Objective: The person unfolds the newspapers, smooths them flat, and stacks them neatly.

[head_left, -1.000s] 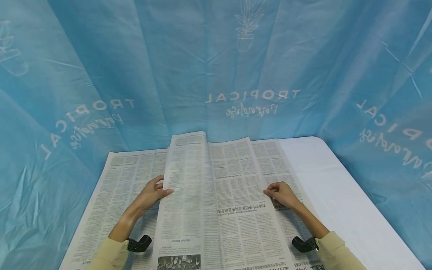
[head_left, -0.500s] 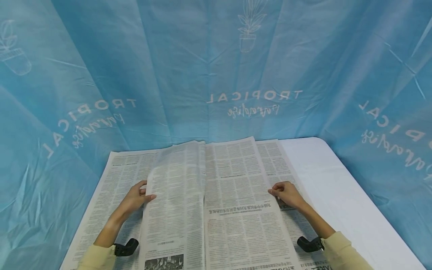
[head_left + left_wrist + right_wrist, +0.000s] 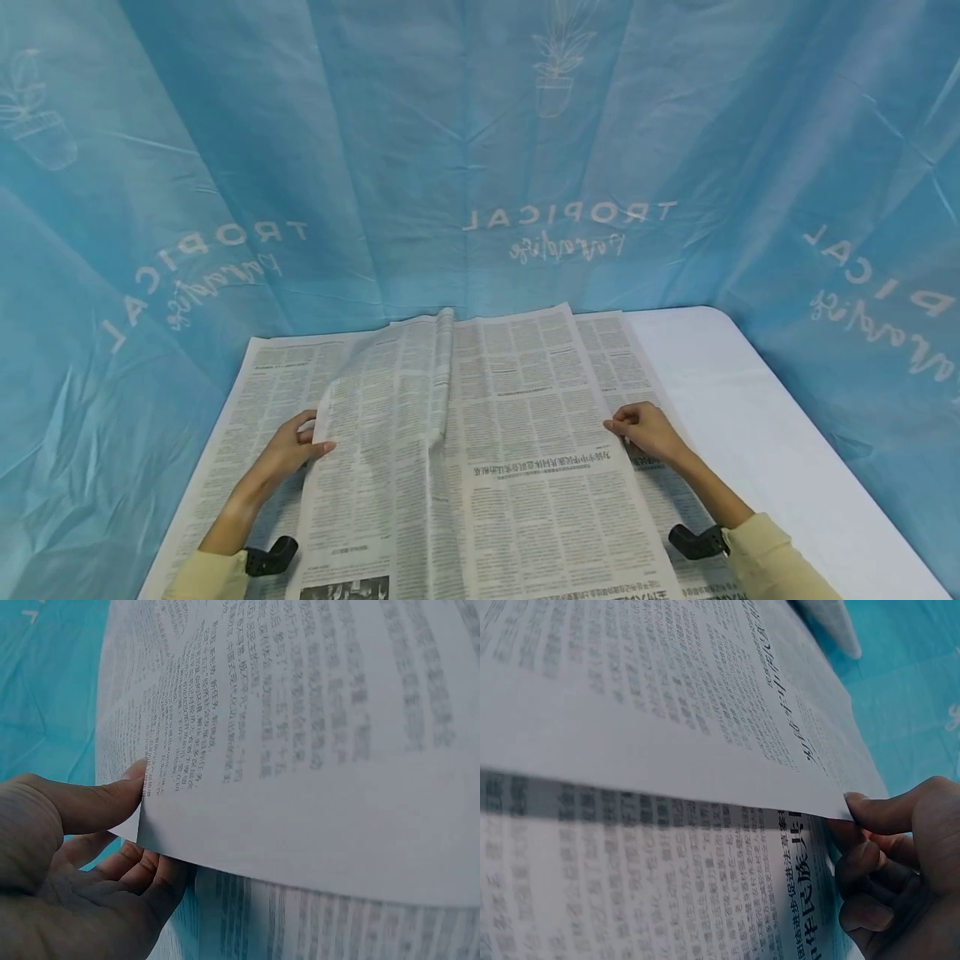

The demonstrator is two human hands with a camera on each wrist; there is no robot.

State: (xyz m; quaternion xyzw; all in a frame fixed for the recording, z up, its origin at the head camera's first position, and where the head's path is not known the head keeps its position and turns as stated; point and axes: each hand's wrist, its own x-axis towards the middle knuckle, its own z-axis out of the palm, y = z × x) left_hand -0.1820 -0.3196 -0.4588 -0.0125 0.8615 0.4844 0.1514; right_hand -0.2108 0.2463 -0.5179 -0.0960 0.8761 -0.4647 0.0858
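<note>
A large newspaper sheet (image 3: 536, 500) lies raised over another spread newspaper (image 3: 262, 392). Its left part bulges up in a soft fold near the middle. My left hand (image 3: 287, 450) pinches the left edge of the upper sheet, thumb on top and fingers underneath. In the left wrist view, the thumb (image 3: 97, 804) presses on the paper's margin. My right hand (image 3: 647, 429) pinches the opposite edge between thumb and fingertips. The right wrist view shows that edge (image 3: 705, 787) lifted off the printed page below, with the other fingers curled beneath.
Both newspapers lie on a table with a white cover (image 3: 720, 375), whose bare strip runs along the right. A blue curtain (image 3: 420, 167) with white lettering and plant drawings hangs behind and at both sides. Black wrist cameras sit at both sleeves.
My left hand has moved left and slightly down, drawing the sheet's left edge outward and widening the spread. The right hand has shifted a little right with its edge.
</note>
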